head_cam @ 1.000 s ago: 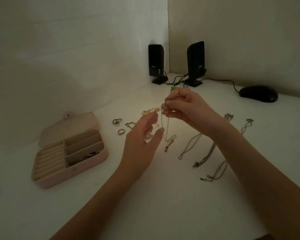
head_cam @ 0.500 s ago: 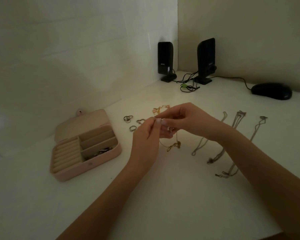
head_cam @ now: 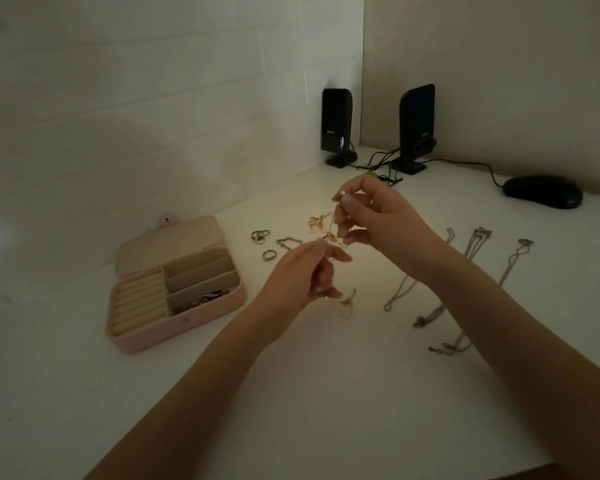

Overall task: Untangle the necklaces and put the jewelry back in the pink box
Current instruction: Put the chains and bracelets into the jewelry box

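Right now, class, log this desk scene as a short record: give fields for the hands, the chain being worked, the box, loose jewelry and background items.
left hand: left hand pinches the gold chain low
right hand: right hand pinches the same chain higher up
chain end: hangs below the left hand
pink box: open, lid back, some jewelry in its nearest compartment
rings: on the table, between box and hands
silver necklaces: laid out in a row to the right
background: two black speakers, black mouse
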Demonstrator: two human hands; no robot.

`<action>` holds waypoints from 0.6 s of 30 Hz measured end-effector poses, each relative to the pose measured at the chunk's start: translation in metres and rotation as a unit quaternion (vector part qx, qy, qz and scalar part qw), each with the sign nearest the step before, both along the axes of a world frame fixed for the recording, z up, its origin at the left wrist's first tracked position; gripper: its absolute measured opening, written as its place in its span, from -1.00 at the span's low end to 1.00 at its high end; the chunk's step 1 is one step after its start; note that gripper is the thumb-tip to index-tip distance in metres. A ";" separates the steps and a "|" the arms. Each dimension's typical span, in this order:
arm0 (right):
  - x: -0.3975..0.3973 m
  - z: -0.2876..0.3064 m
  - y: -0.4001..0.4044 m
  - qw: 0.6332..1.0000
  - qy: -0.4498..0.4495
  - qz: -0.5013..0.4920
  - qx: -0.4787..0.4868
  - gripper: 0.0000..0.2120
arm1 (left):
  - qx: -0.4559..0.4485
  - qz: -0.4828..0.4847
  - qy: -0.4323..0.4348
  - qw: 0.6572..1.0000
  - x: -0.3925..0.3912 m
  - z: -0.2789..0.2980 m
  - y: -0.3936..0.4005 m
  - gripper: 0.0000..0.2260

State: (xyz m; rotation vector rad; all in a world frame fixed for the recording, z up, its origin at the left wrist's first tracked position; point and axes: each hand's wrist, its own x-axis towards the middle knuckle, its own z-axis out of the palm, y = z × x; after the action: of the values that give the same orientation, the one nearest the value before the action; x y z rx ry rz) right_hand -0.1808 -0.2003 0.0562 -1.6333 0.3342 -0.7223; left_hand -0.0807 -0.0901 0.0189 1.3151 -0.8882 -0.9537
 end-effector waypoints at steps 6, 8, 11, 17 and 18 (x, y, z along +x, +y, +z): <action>0.005 0.008 -0.008 0.996 -0.043 -0.027 0.071 -0.89 | 0.037 0.050 -0.101 0.993 0.046 0.022 0.038 -0.69; 0.017 0.015 -0.004 0.999 -0.027 -0.021 0.035 -0.91 | 0.053 0.078 -0.122 0.988 0.063 0.027 0.053 -0.69; 0.043 0.032 0.008 0.999 -0.014 -0.001 -0.031 -0.90 | 0.058 0.094 -0.176 0.978 0.088 0.031 0.074 -0.70; 0.101 0.058 0.048 0.992 -0.044 0.079 -0.092 -0.88 | 0.032 0.107 -0.171 0.979 0.121 0.029 0.107 -0.66; 0.108 0.059 0.054 0.990 -0.053 0.089 -0.091 -0.89 | 0.023 0.112 -0.165 0.980 0.122 0.030 0.110 -0.67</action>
State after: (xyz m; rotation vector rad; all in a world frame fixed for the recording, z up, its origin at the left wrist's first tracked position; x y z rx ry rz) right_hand -0.0724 -0.1466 0.1148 -1.7630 0.0449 -0.7172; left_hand 0.0409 0.0194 0.0494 1.6050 -0.9474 -0.5903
